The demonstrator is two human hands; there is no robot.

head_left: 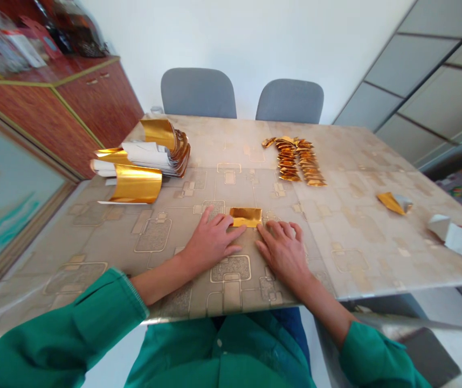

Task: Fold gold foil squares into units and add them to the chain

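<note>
Table (113, 229): is wearing a beige patterned cover (347, 215)
Left end: gold-and-white sheets (150, 153) are lying in an uneven, curling stack
Middle: a gold strip (246, 216) is lying flat
Far side: folded gold pieces (288, 159) are forming two packed rows
Right end: two gold-and-white scraps (390, 203) are resting apart

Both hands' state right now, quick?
Left hand: open, fingertips at the left end of the gold strip.
Right hand: open, fingertips at its near right corner.
</note>
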